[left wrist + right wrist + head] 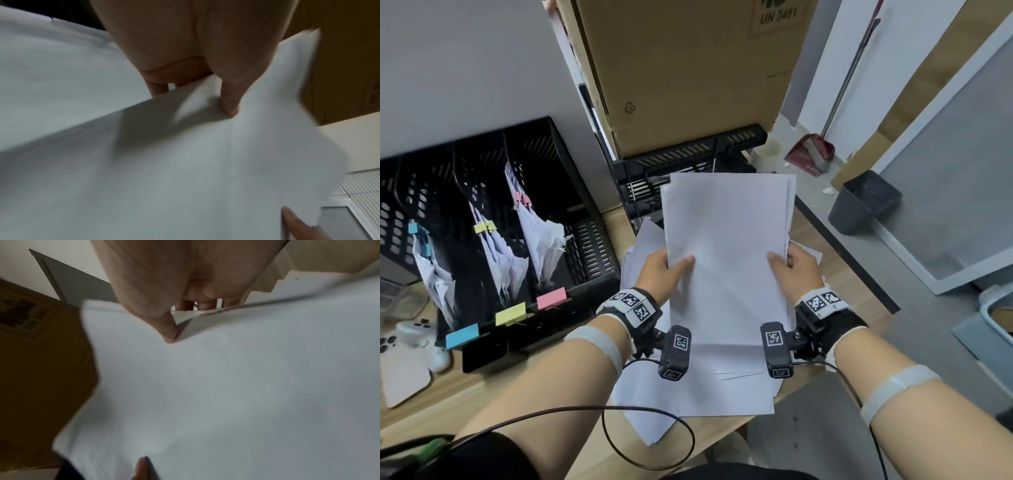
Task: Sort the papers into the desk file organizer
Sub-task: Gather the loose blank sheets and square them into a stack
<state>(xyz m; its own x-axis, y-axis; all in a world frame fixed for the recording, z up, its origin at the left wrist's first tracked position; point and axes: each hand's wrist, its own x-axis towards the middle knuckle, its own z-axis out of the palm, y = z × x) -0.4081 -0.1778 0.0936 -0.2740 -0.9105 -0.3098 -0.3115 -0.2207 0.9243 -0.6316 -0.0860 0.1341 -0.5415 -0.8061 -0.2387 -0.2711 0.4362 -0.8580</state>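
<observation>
I hold a stack of white papers (727,253) lifted above the desk with both hands. My left hand (666,270) grips its left edge, thumb on top, fingers hidden underneath. My right hand (791,269) grips the right edge the same way. In the left wrist view my thumb (230,100) presses on the papers (185,162); in the right wrist view the thumb (164,327) lies on the papers (226,386). The black desk file organizer (493,219) stands at the left, its slots holding clipped papers, with blue (462,335), yellow (510,313) and pink (551,298) labels in front.
More loose white sheets (688,394) lie on the wooden desk (482,404) below my hands. A cardboard box (688,68) sits on a black tray (688,161) behind. A phone (400,363) lies far left. A grey bin (866,202) and a dustpan (811,150) are on the floor at right.
</observation>
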